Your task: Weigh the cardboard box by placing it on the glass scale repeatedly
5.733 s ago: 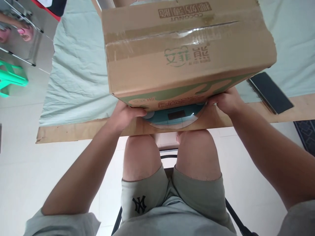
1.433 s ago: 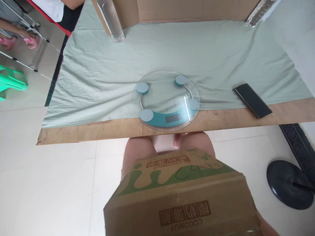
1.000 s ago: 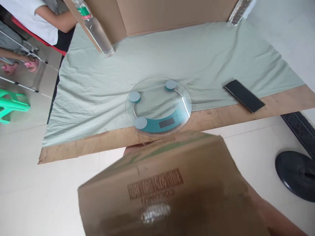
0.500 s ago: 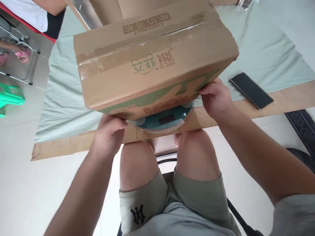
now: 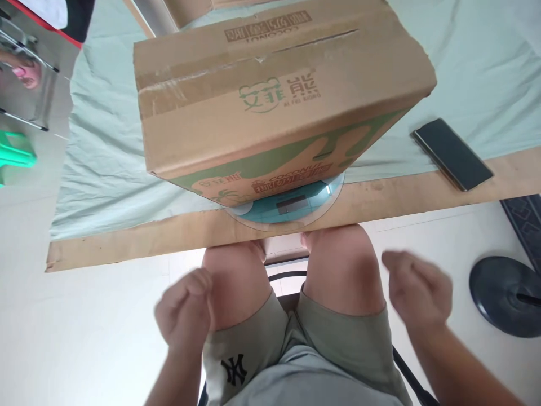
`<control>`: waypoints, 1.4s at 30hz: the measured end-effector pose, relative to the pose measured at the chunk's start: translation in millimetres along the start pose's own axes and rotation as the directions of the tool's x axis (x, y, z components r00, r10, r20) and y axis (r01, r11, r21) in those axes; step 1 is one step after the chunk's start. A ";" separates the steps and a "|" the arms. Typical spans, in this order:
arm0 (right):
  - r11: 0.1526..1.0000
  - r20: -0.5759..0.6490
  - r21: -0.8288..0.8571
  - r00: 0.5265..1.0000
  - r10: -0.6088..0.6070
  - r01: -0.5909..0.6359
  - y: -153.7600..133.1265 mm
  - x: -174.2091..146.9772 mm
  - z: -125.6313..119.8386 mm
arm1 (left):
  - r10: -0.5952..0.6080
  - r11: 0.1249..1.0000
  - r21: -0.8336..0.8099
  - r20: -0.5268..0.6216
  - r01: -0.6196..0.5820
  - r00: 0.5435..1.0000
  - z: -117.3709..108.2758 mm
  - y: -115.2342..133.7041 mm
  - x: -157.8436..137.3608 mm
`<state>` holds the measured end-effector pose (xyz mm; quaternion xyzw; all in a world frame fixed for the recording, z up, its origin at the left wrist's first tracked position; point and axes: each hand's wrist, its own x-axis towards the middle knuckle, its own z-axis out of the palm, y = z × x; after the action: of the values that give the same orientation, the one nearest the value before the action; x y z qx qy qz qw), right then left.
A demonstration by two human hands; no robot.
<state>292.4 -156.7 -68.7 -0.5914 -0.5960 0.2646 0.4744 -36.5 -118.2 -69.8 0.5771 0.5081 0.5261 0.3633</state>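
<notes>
so the cardboard box (image 5: 270, 96) sits on the glass scale (image 5: 291, 206) at the counter's (image 5: 127, 248) near edge; we have our left hand (image 5: 185, 307) and right hand (image 5: 416, 287) off it, grips loosely curled, empty. reading the scale remains.

A black phone (image 5: 451, 154) lay face up on the R side, half on the green cloth (image 5: 105, 141), half on the bare board (image 5: 127, 245). Cloth was wrinkled, covering most of the board; bare strip along the near edge. White tile floor (image 5: 63, 332) below. Round black base (image 5: 505, 296) on the floor at far R. Green stool (image 5: 14, 158) at L edge. Metal frame (image 5: 25, 62) top L, w/ someone's pink-shod foot (image 5: 23, 76).
</notes>
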 end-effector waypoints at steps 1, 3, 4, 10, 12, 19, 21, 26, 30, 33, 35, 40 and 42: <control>0.987 0.109 -0.105 0.988 -0.111 0.123 -2.1 -21.8 2.2 | 0.068 0.986 0.148 0.066 -0.077 0.995 -0.9 -3.6 -14.7; 0.884 0.220 -0.305 0.929 -0.298 0.356 -2.8 -49.4 10.8 | 0.211 0.859 0.423 0.218 -0.287 0.953 0.4 -11.3 -31.7; 0.823 0.231 -0.387 0.908 -0.350 0.416 -1.6 -55.1 15.3 | 0.264 0.767 0.523 0.271 -0.372 0.926 2.1 -14.8 -34.2; 0.804 0.065 -0.509 0.945 -0.319 0.307 9.3 -38.6 15.2 | 0.274 0.561 0.764 0.192 -0.319 0.942 7.5 -22.8 -17.8; 0.790 0.046 -0.537 0.945 -0.323 0.296 10.7 -36.6 10.5 | 0.287 0.560 0.758 0.202 -0.335 0.936 5.7 -22.2 -18.4; 0.735 0.152 -0.555 0.916 -0.371 0.390 11.7 -42.9 9.4 | 0.327 0.512 0.756 0.268 -0.408 0.906 2.2 -22.6 -28.9; 0.738 0.164 -0.549 0.916 -0.365 0.392 11.2 -41.8 10.6 | 0.330 0.523 0.748 0.264 -0.409 0.906 2.5 -23.3 -26.7; 0.732 0.137 -0.567 0.919 -0.369 0.378 12.4 -37.2 13.0 | 0.340 0.520 0.758 0.240 -0.394 0.909 3.7 -24.6 -19.1; 0.723 0.074 -0.598 0.922 -0.379 0.345 13.8 -36.2 13.3 | 0.341 0.516 0.759 0.244 -0.398 0.908 2.7 -25.0 -18.2; 0.729 0.126 -0.575 0.920 -0.371 0.372 11.2 -36.7 11.9 | 0.337 0.510 0.770 0.232 -0.384 0.912 1.0 -25.8 -19.5; 0.734 0.128 -0.567 0.920 -0.369 0.374 8.6 -36.5 10.9 | 0.346 0.512 0.768 0.226 -0.385 0.911 0.2 -26.1 -19.8; 0.749 0.096 -0.563 0.928 -0.359 0.348 7.2 -36.2 10.4 | 0.337 0.523 0.773 0.200 -0.360 0.920 -0.2 -26.0 -19.9; 0.745 0.074 -0.581 0.933 -0.352 0.327 8.3 -37.1 10.3 | 0.336 0.515 0.783 0.190 -0.349 0.922 -0.5 -26.5 -20.9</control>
<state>281.5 -188.3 -89.6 -0.5951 -0.7357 -0.0341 0.3215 -41.0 -132.7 -100.0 0.7701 0.5634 0.2959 -0.0444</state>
